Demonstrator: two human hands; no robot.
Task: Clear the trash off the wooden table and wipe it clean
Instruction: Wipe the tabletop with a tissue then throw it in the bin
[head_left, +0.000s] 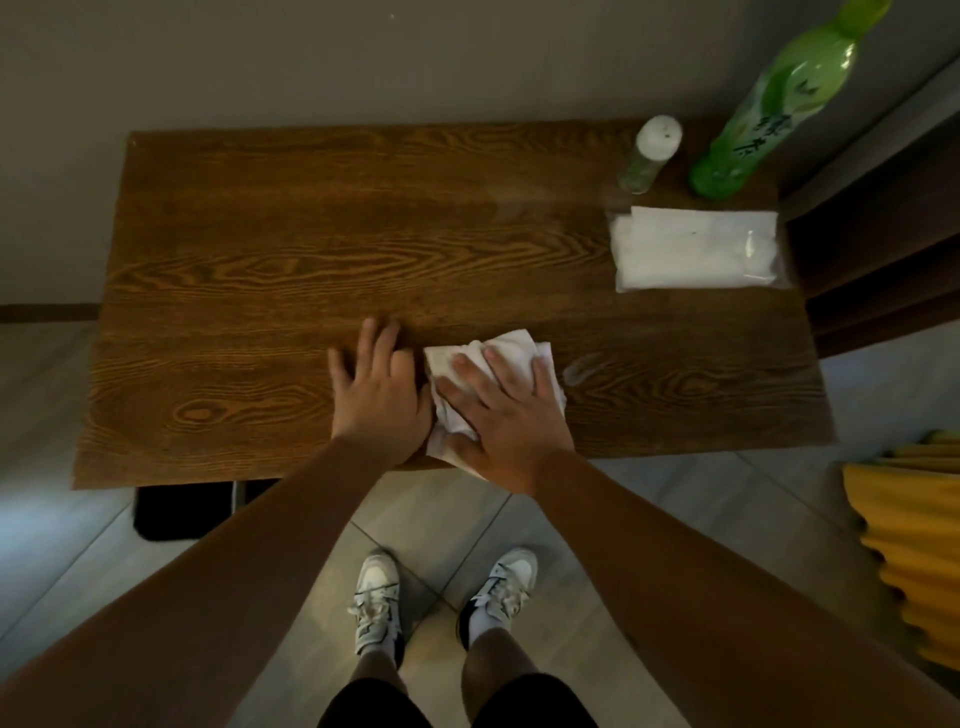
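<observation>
Tissue (493, 395) lies crumpled near the front edge of the wooden surface (260, 249), and I see my right hand (506, 421) pressing it down with fingers (470, 371) spread flat across it. My left hand (379, 395) rests just beside it, palm down on bare wood, fingers released and straight. At the far right corner stand a green bottle (769, 109) and a small white-capped bottle (649, 153). A pack of tissues (696, 254) lies in front of them.
</observation>
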